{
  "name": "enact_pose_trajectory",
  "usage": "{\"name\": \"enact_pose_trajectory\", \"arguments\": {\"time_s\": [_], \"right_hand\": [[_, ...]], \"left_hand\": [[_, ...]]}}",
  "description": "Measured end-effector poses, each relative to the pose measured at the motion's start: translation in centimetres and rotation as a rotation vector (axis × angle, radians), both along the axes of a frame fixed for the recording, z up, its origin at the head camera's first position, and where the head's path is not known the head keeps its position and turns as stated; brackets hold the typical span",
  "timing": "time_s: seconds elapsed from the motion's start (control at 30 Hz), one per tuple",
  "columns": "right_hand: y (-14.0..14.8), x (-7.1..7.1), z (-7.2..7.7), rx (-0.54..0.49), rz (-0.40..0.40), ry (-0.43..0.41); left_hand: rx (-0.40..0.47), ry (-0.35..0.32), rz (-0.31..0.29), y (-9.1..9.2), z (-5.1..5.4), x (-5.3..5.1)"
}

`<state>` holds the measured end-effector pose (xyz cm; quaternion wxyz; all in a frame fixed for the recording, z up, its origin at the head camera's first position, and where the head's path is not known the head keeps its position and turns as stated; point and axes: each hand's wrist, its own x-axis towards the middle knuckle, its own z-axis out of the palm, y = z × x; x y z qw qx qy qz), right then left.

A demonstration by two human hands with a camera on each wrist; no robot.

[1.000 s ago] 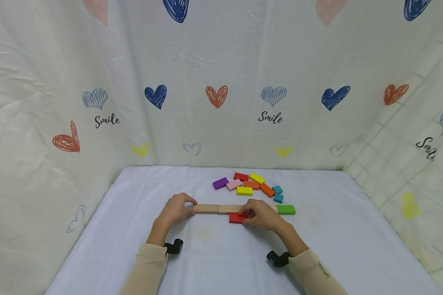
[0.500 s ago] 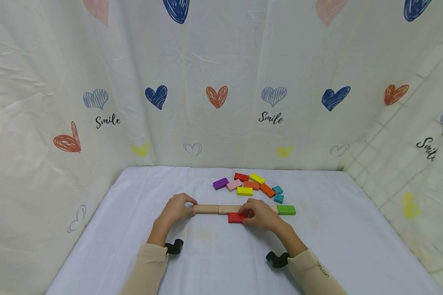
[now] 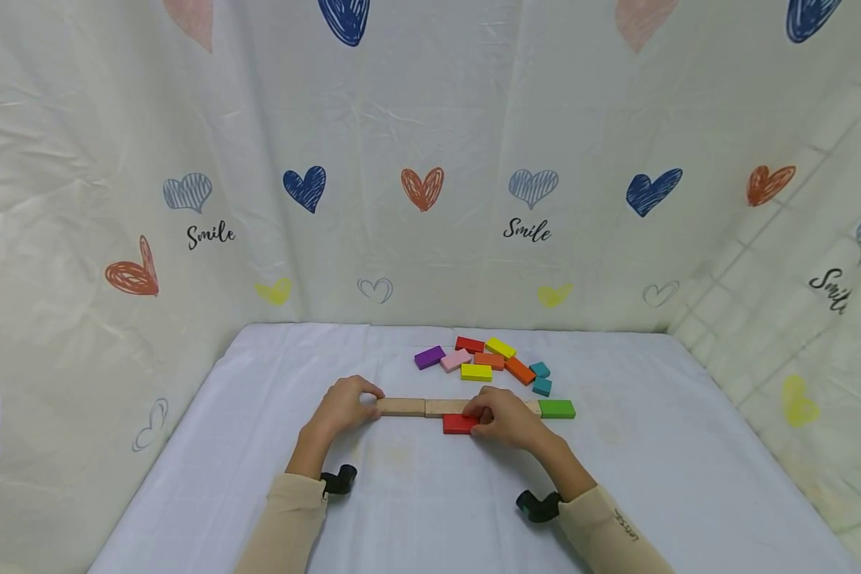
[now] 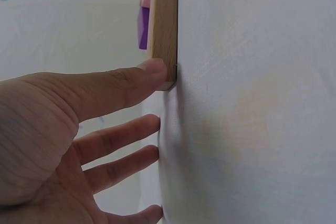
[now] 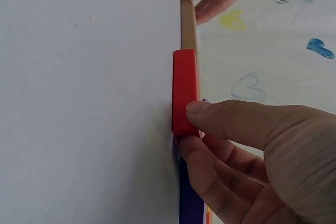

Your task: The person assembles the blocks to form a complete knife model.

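A glossy red block [image 3: 458, 424], a flat oblong with crisp edges, sits between the thumb and index finger of the right hand [image 3: 508, 418], which pinch its right end; the other fingers are bent. It lies along the near side of a row of blocks; whether it touches them I cannot tell. The left hand [image 3: 344, 404] pinches the left end of a plain wooden block [image 3: 402, 407], finely grained and square-cornered, its remaining fingers spread with tips down by the smooth, faintly stained white cloth [image 3: 409, 518]. A second wooden block [image 3: 443, 407] runs end to end with it towards the right fingers. A dark blue block [image 5: 190, 192] shows past the right index finger, and a green block [image 3: 556, 409] lies right of that hand. Beyond the fingers lie loose painted blocks, among them a yellow block [image 3: 476, 372] and a purple block [image 3: 429, 358].

Compared with a second ago, the red block sits slightly further left, nearer the left fingers; both hands hold nearly the same places.
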<state>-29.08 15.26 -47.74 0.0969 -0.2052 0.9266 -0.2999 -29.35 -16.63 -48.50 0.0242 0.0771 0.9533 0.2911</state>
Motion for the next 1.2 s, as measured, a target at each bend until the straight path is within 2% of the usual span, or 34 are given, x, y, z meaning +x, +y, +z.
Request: {"name": "enact_pose_trajectory", "arguments": {"time_s": [0.37, 0.6, 0.73, 0.9, 1.2], "right_hand": [[0.4, -0.1, 0.1, 0.006, -0.01, 0.019], [1.9, -0.8, 0.6, -0.038, -0.098, 0.081], [2.8, -1.2, 0.6, -0.101, -0.152, 0.084], [3.5, -1.8, 0.6, -0.121, -0.2, 0.069], [4.1, -3.4, 0.7, -0.11, -0.187, 0.043]], "left_hand": [[0.01, 0.003, -0.001, 0.0, 0.1, 0.1], [0.015, 0.008, -0.003, 0.1, 0.1, 0.2], [0.014, 0.006, -0.002, 0.1, 0.1, 0.1], [0.012, -0.001, 0.002, 0.1, 0.1, 0.1], [0.01, -0.004, -0.001, 0.1, 0.1, 0.2]]}}
